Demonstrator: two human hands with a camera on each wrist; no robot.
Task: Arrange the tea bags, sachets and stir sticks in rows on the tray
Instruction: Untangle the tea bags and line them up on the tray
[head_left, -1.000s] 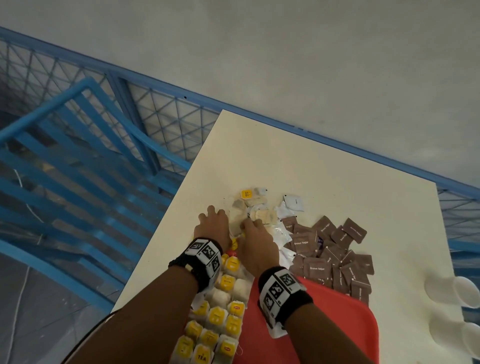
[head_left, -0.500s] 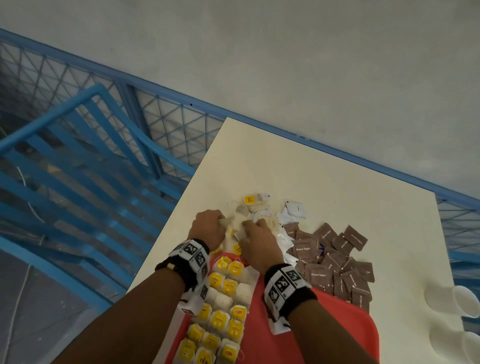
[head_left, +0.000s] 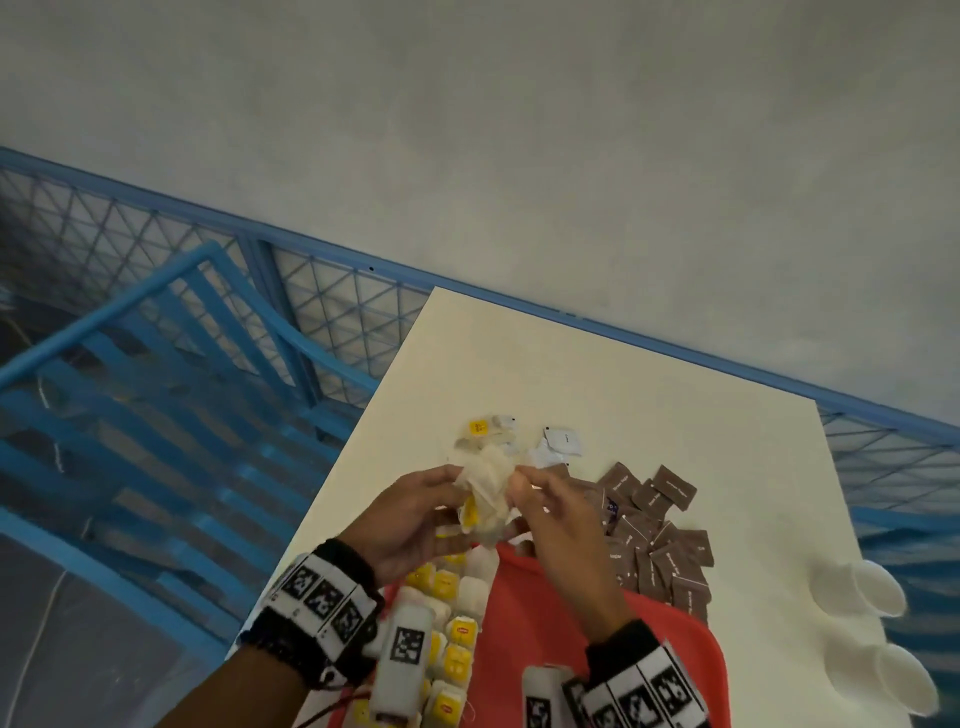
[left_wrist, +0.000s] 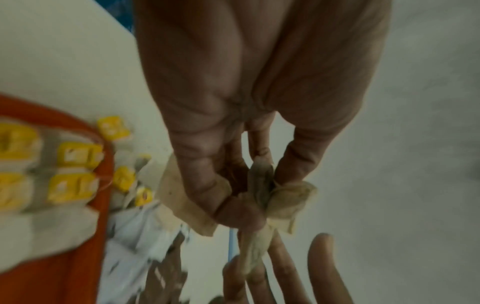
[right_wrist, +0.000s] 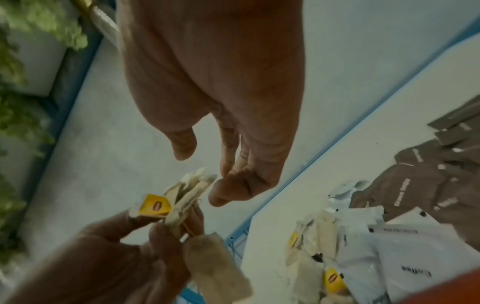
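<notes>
Left hand (head_left: 410, 512) pinches tangled tea bag bunch (head_left: 485, 483) above table (head_left: 571, 374), just beyond tray (head_left: 524, 613) edge; right hand (head_left: 553, 514) loose-fingered, touching bunch. Tease one bag free by tag; avoid yanking strings; extend existing row (head_left: 460, 631)

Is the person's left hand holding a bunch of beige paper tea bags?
Yes, the left hand grips several beige paper tea bags between its curled fingers and thumb.

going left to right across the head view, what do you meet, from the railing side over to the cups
blue metal rack → left hand → held tea bags → right hand → brown sachets → white cups
</notes>
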